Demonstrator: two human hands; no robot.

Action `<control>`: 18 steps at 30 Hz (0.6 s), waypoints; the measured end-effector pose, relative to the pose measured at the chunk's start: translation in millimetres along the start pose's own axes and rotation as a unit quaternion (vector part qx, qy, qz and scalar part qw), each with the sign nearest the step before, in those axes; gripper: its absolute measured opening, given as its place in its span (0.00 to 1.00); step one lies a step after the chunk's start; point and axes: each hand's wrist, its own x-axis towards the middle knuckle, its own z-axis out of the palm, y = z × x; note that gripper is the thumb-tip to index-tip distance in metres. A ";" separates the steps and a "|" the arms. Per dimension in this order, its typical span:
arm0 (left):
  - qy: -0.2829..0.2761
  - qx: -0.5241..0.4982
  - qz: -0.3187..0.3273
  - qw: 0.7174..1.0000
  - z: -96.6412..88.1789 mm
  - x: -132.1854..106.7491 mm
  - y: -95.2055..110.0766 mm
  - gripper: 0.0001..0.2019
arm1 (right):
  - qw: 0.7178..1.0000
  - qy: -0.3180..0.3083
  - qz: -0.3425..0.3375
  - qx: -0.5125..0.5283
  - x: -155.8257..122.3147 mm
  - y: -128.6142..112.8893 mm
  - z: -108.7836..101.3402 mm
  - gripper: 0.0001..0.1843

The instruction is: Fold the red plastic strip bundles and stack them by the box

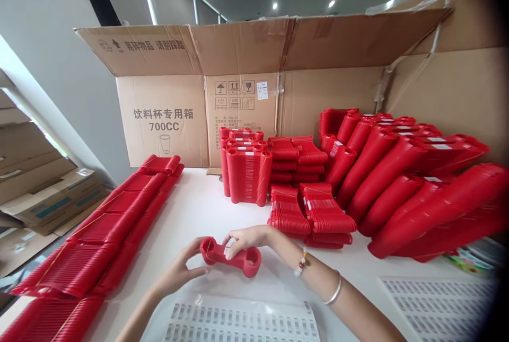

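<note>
A red plastic stack (230, 258) with a hollow round tube at each end and a flat bar between them stands on the white table in front of me. My right hand (248, 238) reaches over from the right and pinches its middle bar between thumb and fingers. A small white label (228, 247) shows at the right thumb. Around the left tube my left hand (186, 265) curves, its fingertips at the tube's edge and its thumb spread away. Partly under my forearms lies a clear sheet of small labels (242, 322).
Red stacks (248, 177) stand upright behind my hands, and flat bundles (328, 207) lie beside them. More stacks (389, 172) lean at the right. A long red row (95, 246) runs along the left. Cardboard (242, 45) walls the back; another label sheet (437, 305) lies right.
</note>
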 end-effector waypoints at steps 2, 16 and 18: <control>-0.012 0.025 -0.009 1.000 6.0 -2.0 5.6 0.19 | 1.000 0.006 0.010 -0.003 8.2 11.4 0.1 0.29; 0.036 0.166 0.045 0.984 15.3 -18.7 1.7 0.30 | 0.846 0.388 -0.248 -0.268 -63.6 56.1 61.0 0.25; 0.021 0.189 0.058 0.980 17.5 -18.1 4.6 0.25 | 0.825 0.408 -0.245 -0.305 -62.4 79.8 67.2 0.27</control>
